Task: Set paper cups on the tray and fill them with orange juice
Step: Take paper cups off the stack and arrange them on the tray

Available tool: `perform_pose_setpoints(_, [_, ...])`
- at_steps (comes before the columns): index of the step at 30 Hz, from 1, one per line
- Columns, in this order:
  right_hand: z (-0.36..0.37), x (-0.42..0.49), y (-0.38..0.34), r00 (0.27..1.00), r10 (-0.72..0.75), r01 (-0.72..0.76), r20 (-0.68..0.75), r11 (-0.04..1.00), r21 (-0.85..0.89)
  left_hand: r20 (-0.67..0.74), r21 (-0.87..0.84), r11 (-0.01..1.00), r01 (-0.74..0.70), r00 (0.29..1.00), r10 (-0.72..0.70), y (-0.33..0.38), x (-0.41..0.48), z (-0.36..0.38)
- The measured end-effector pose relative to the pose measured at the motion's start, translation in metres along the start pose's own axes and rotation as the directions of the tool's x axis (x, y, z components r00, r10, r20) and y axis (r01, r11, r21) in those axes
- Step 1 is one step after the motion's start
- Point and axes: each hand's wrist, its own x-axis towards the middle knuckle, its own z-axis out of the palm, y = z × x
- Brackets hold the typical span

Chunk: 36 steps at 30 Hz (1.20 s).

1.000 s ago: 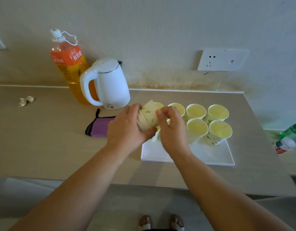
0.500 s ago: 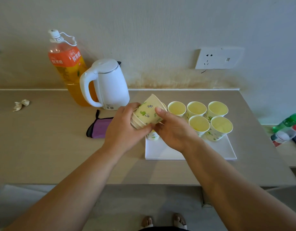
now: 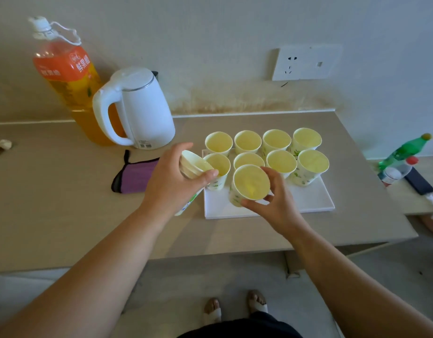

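**Desk:** What's nearest you?

**Me:** My sandals [image 3: 235, 308] on the floor, on the near side of the tray [image 3: 308, 201]. Above them, both my arms reach over the counter [image 3: 64, 203] toward it.

**Desk:** The hands?

**Me:** My left hand [image 3: 171, 181] is curled round a stack of cups [image 3: 193, 164]. The stack is tilted with its mouth toward the tray, just over the tray's left edge. My right hand [image 3: 276, 203] pinches a single cup [image 3: 250, 182] by the rim, thumb on the near side and fingers on the far side. That cup is upright above the tray's front strip. I can't tell whether its base touches.

**Desk:** And on the tray itself?

**Me:** Eight cups [image 3: 313, 162] stand upright in two rows of four, filling the tray's back half. Their insides look pale yellow, and I can't tell if there's liquid in them.

**Desk:** Further out?

**Me:** There's a purple pouch [image 3: 137, 176] just left of the tray. Behind the tray to the left is a white kettle [image 3: 139, 111], and the juice bottle [image 3: 69, 76] stands capped behind that, against the wall. A green bottle [image 3: 405, 150] sits well to the tray's right, on a lower surface. A socket [image 3: 305, 62] is on the wall behind the tray.
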Motion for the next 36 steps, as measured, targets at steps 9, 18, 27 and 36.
perform_pose_setpoints(9, [0.028, 0.001, 0.03, 0.999, 0.041, -0.04, 0.004, 0.995, -0.086, 0.023, 0.038, 0.999, 0.0, 1.0, -0.001, -0.007, -0.008, -0.001])
perform_pose_setpoints(18, [0.034, 0.005, 0.038, 0.996, 0.086, -0.088, -0.036, 0.992, -0.091, 0.042, 0.057, 0.998, 0.003, 0.999, -0.006, -0.008, -0.013, -0.002])
perform_pose_setpoints(27, [0.035, 0.005, 0.041, 0.988, 0.149, -0.152, -0.029, 0.981, -0.119, 0.075, 0.063, 0.998, -0.02, 0.997, 0.015, -0.003, -0.014, 0.005])
perform_pose_setpoints(36, [0.048, 0.005, 0.036, 0.979, 0.185, -0.193, -0.084, 0.975, -0.107, 0.083, 0.064, 0.997, -0.046, 0.996, 0.04, 0.0, -0.015, 0.009])
